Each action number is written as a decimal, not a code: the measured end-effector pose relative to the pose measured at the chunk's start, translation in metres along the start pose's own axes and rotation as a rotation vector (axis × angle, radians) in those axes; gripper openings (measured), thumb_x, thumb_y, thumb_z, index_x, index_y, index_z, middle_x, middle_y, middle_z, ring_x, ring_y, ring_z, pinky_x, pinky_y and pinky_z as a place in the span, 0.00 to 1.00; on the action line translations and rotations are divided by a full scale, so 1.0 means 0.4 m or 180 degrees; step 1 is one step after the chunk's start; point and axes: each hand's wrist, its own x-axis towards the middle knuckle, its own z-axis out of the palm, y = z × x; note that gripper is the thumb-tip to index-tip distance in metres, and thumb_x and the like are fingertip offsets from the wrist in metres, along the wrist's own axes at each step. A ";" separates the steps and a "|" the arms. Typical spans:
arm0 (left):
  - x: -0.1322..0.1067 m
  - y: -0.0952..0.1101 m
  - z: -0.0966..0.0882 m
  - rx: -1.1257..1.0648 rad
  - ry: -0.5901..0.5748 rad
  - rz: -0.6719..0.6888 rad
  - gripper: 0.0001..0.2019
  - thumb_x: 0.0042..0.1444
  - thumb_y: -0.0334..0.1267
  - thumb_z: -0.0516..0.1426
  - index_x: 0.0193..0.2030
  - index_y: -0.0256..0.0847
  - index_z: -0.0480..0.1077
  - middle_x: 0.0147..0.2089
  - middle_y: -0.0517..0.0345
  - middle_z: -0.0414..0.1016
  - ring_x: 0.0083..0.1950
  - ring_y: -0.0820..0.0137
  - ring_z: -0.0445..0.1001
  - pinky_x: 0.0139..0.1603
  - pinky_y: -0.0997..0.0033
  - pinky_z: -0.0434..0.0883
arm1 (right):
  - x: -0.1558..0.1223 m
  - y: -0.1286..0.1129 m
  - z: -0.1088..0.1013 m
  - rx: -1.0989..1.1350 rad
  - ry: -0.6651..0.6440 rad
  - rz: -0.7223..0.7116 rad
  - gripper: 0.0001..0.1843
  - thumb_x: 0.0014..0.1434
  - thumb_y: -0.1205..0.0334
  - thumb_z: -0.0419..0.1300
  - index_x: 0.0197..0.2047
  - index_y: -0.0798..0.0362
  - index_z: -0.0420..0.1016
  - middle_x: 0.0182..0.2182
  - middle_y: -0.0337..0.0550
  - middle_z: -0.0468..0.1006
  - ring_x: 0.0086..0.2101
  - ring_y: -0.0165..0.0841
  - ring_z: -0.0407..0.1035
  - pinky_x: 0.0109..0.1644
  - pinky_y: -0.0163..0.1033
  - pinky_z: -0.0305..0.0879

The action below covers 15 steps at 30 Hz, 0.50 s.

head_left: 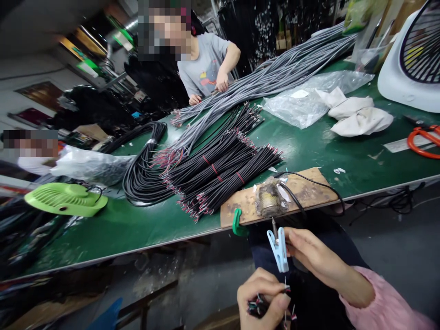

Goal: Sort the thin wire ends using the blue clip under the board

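Your left hand (pixel 261 298) is closed on a small bunch of dark wires (pixel 258 306), thumb and forefinger brought together near the stripped ends; one thin strand rises from that grip toward the tip of the light blue clip (pixel 279 250). Whether the strand is held in the clip cannot be told. Your right hand (pixel 316 256), in a pink sleeve (pixel 381 298), lies just beside the clip, its fingers extended along the clip's right side; you cannot tell whether they press on it. Above, the clip meets a metal shaft (pixel 274 223) projecting from a small motor (pixel 270 200), which is mounted on a wooden board (pixel 309 188) at the table's near edge. A green clamp (pixel 238 222) grips the board's left end.

Farther out on the green table (pixel 137 231) lie banded bundles of black cable (pixel 220 172), their ends stripped, beside a looped black coil (pixel 137 176). Behind these stretch long grey cables (pixel 268 73), on which a co-worker's hand (pixel 222 82) rests. A green fan (pixel 65 199) lies at left; to the right are clear plastic (pixel 299 107), white cloth (pixel 360 117), orange-handled scissors (pixel 424 141) and a white fan (pixel 395 78).
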 end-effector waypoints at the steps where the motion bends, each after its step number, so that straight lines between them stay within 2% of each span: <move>1: 0.003 0.003 -0.001 -0.0015 0.0002 -0.0006 0.06 0.46 0.44 0.69 0.27 0.46 0.82 0.25 0.60 0.73 0.18 0.81 0.61 0.18 0.79 0.57 | 0.009 -0.003 0.005 0.0028 -0.0003 0.0009 0.25 0.62 0.40 0.56 0.35 0.57 0.77 0.27 0.40 0.68 0.31 0.32 0.62 0.39 0.38 0.60; 4: 0.014 0.008 -0.001 0.0032 0.0121 -0.0006 0.07 0.45 0.45 0.69 0.26 0.45 0.82 0.24 0.61 0.72 0.17 0.82 0.60 0.18 0.79 0.57 | 0.026 -0.006 0.024 0.0280 -0.0117 0.0104 0.25 0.59 0.40 0.60 0.37 0.57 0.79 0.29 0.42 0.72 0.31 0.32 0.65 0.38 0.37 0.61; 6: 0.021 0.009 0.002 0.0139 0.0207 0.0027 0.09 0.44 0.46 0.70 0.24 0.44 0.81 0.23 0.60 0.72 0.18 0.80 0.62 0.18 0.79 0.58 | 0.031 -0.008 0.034 0.0547 -0.0074 0.0128 0.24 0.57 0.41 0.63 0.34 0.57 0.79 0.29 0.42 0.73 0.29 0.31 0.65 0.34 0.35 0.61; 11: 0.033 0.002 0.009 0.0170 0.0133 -0.0085 0.08 0.43 0.44 0.70 0.24 0.43 0.82 0.22 0.59 0.72 0.18 0.78 0.61 0.19 0.77 0.58 | 0.035 -0.010 0.041 0.0873 -0.0097 0.0144 0.24 0.55 0.42 0.66 0.31 0.59 0.79 0.26 0.42 0.72 0.26 0.28 0.63 0.29 0.32 0.59; 15: 0.035 -0.001 0.012 0.0188 0.0131 -0.0070 0.08 0.44 0.45 0.70 0.23 0.44 0.81 0.22 0.58 0.73 0.17 0.77 0.60 0.18 0.76 0.57 | 0.034 0.004 0.030 0.1058 -0.0077 0.0291 0.24 0.53 0.42 0.67 0.33 0.58 0.80 0.28 0.44 0.74 0.29 0.31 0.66 0.33 0.35 0.61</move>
